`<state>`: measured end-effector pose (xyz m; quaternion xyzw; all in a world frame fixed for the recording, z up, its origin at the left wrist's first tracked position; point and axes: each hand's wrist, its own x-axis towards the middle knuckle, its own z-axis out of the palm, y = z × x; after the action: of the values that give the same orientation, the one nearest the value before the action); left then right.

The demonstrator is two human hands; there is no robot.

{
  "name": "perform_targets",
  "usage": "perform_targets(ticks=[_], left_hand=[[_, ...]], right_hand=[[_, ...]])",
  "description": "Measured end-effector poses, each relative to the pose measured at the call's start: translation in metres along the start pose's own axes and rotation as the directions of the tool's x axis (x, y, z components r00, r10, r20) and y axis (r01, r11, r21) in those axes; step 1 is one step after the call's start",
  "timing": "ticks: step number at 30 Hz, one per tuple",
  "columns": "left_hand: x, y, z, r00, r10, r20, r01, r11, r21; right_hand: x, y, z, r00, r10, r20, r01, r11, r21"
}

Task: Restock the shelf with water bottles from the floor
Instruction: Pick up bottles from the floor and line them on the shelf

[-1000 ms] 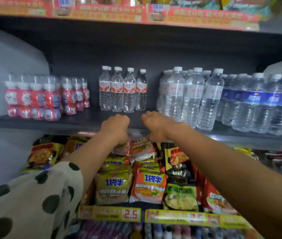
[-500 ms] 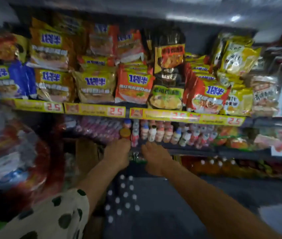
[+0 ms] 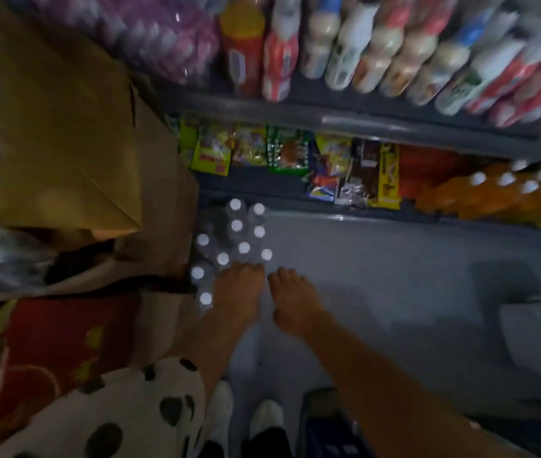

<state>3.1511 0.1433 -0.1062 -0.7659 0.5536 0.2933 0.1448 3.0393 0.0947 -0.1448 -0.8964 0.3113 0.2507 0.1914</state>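
- The water bottles [image 3: 229,239] stand on the floor [image 3: 378,276] as a tight cluster of white caps, at about 11 o'clock from the two hands and pressed against the cardboard box [image 3: 64,133] at 9 o'clock.
- The left hand [image 3: 234,292] reaches down with its fingers extended over the near edge of the cluster; fingertips seem to meet the closest caps, but it grips nothing that can be seen.
- The right hand [image 3: 290,300] hangs just beside it at 3 o'clock, fingers loosely spread over bare floor, holding nothing.
- The picture is dim and blurred, so whether the bottles are loose or wrapped as a pack cannot be told.
- Judged step: picking up bottles for the shelf. It probably pays to take the nearest ones first, at 12 o'clock from the left hand, closing the fingers round the neck below each cap, not on the cap itself.
- The right hand would do well to shift toward 10 o'clock and take a bottle from the outer column, so the hands do not cross.
- Lifting straight up should keep neighbours from toppling; the low shelf edge [image 3: 394,127] at 12 o'clock leaves room only for a vertical pull.
- White shoes [image 3: 223,414] stand at 6 o'clock.
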Motion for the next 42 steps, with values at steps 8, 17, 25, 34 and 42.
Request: perform_targets(ticks=[8,17,25,34,42], left_hand=[[0.108,-0.034,0.133,1.0,0.004,-0.013,-0.003,0.999,0.052],[0.125,-0.047,0.169,0.999,0.036,-0.003,-0.035,0.996,0.08],[0.031,-0.029,0.068,0.995,0.104,-0.012,-0.104,0.994,-0.016],[-0.126,-0.009,-0.148,0.964,0.245,-0.105,-0.264,0.932,-0.25],[-0.252,-0.003,-0.327,0.839,0.419,-0.348,-0.544,0.669,-0.505]], right_hand=[[0.134,0.023,0.141,0.992,0.119,-0.048,-0.123,0.987,-0.106],[0.151,0.032,0.169,0.994,0.106,-0.036,-0.107,0.994,-0.029],[0.037,0.01,0.038,1.0,0.025,-0.017,-0.025,0.999,0.024],[-0.172,-0.039,-0.261,0.963,-0.237,-0.128,0.239,0.971,0.006],[-0.309,-0.086,-0.47,0.844,-0.378,-0.38,0.392,0.919,-0.044]])
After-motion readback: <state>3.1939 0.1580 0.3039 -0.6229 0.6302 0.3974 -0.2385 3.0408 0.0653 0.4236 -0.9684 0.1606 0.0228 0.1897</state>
